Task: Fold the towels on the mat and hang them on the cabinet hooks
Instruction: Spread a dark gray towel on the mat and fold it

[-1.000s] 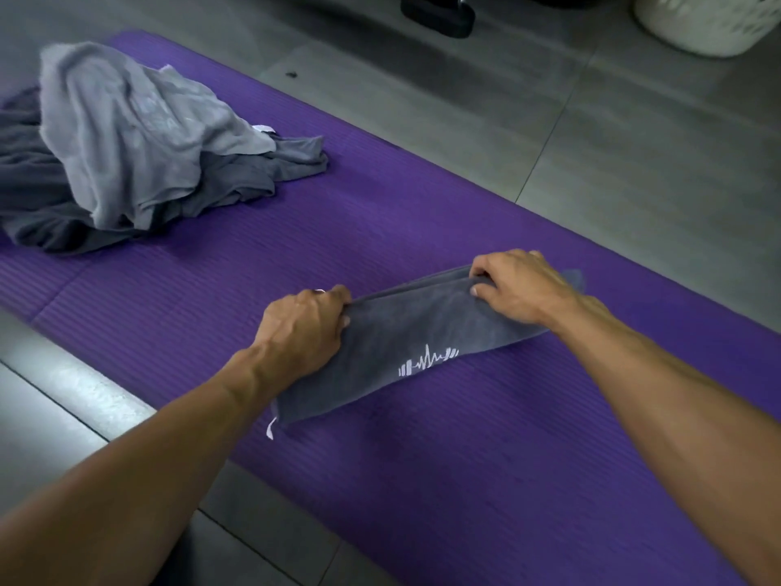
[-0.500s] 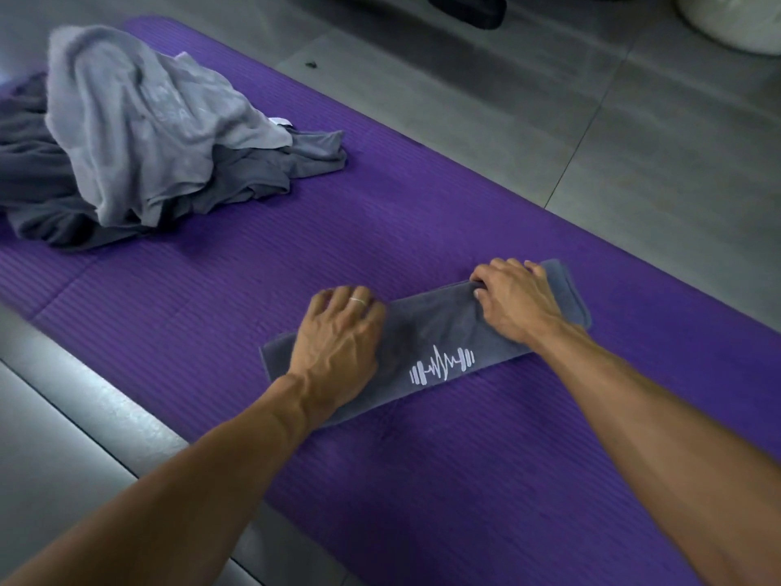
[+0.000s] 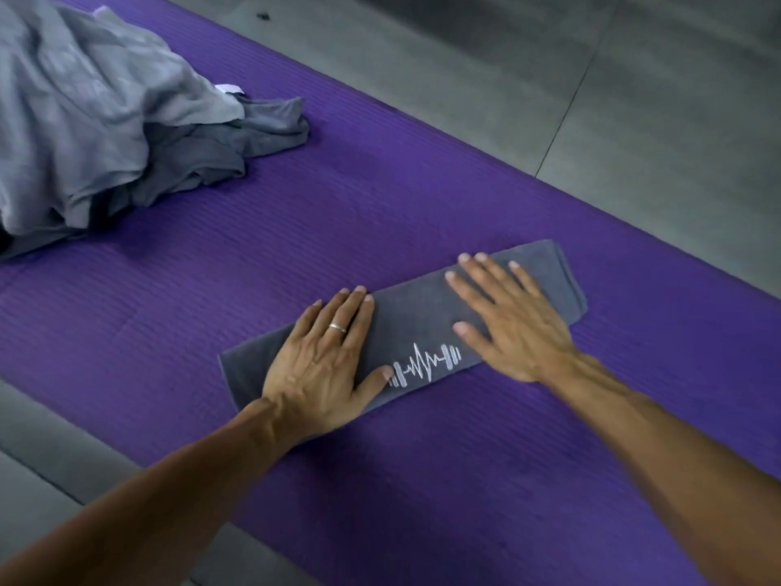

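With the folded towel lying as a narrow strip on the purple mat, I'd press it flat before the next fold. Left hand and right hand both rest palm-down on it, fingers straight and spread, gripping nothing. I'd sweep outward to square the edges, then fold end to end. Unfolded pile is cut off at the left edge; how many towels it holds is unclear. No cabinet or hooks in view.
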Demonstrator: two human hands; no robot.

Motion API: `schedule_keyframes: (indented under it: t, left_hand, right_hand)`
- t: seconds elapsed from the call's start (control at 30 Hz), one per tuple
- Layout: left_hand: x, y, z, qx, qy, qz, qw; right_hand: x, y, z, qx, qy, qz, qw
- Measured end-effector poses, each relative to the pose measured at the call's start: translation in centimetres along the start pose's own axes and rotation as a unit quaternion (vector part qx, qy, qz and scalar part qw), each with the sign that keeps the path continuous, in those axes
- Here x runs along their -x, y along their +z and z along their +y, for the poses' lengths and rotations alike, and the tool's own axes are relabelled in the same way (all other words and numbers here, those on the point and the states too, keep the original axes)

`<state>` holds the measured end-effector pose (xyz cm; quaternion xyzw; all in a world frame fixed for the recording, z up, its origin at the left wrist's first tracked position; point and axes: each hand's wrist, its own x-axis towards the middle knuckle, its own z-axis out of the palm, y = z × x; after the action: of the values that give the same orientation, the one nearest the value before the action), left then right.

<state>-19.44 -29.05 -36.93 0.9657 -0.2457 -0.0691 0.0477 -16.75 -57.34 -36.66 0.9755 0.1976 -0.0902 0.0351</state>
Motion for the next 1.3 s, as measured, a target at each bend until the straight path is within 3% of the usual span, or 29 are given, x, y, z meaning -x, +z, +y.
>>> schedule_keyframes:
  t: [0.13, 0.23, 0.3, 0.37, 0.53, 0.63, 0.73, 0.83, 0.9, 1.0, 1.1, 1.23, 1.3]
  left_hand:
    - [-0.1, -0.1, 0.3, 0.007, -0.006, -0.006, 1.0]
    - [-0.1, -0.2, 0.4, 0.005, -0.007, -0.006, 1.0]
    - [-0.2, -0.2, 0.3, 0.007, -0.003, -0.006, 1.0]
    - [-0.2, 0.0, 0.1, 0.008, 0.003, -0.004, 1.0]
    - [0.6, -0.2, -0.4, 0.004, 0.052, 0.002, 0.999]
    - [3.2, -0.2, -2.5, 0.0, 0.141, 0.002, 0.99]
    - [7.1, -0.3, -6.2, -0.012, 0.195, -0.015, 0.981]
    - [8.9, -0.5, -8.7, -0.035, 0.199, -0.002, 0.979]
    - [9.2, -0.8, -9.1, -0.001, 0.203, 0.037, 0.979]
    - [8.8, -3.0, -8.0, 0.131, 0.102, 0.072, 0.984]
    - [7.8, -5.3, -7.5, 0.224, -0.007, 0.058, 0.973]
    - [5.8, -7.2, -8.1, 0.357, -0.061, 0.038, 0.931]
    - [4.7, -7.9, -8.1, 0.433, -0.074, 0.016, 0.898]
  right_hand:
    - [0.2, 0.0, 6.1, 0.001, 0.152, -0.019, 0.988]
    - [-0.6, -0.8, 3.9, -0.016, 0.241, 0.046, 0.969]
    - [-0.1, -0.8, 0.9, -0.048, 0.175, 0.074, 0.981]
    - [1.1, -0.3, -0.8, -0.057, 0.093, 0.03, 0.994]
    - [1.3, -1.4, 0.8, 0.004, 0.185, -0.065, 0.981]
    - [0.5, -2.8, -3.8, -0.006, 0.177, 0.007, 0.984]
    - [0.9, -3.2, -11.4, -0.084, 0.057, 0.07, 0.992]
    - [1.5, -2.4, -17.6, -0.125, -0.058, 0.06, 0.989]
    - [1.9, -1.7, -20.1, -0.13, -0.066, 0.044, 0.988]
    - [1.7, -1.6, -21.5, -0.145, -0.029, 0.066, 0.987]
    - [0.9, -2.5, -21.7, -0.229, 0.009, 0.128, 0.965]
    - [0.2, -6.2, -20.4, -0.397, 0.104, 0.113, 0.905]
    - [0.6, -7.5, -18.6, -0.488, 0.202, 0.079, 0.845]
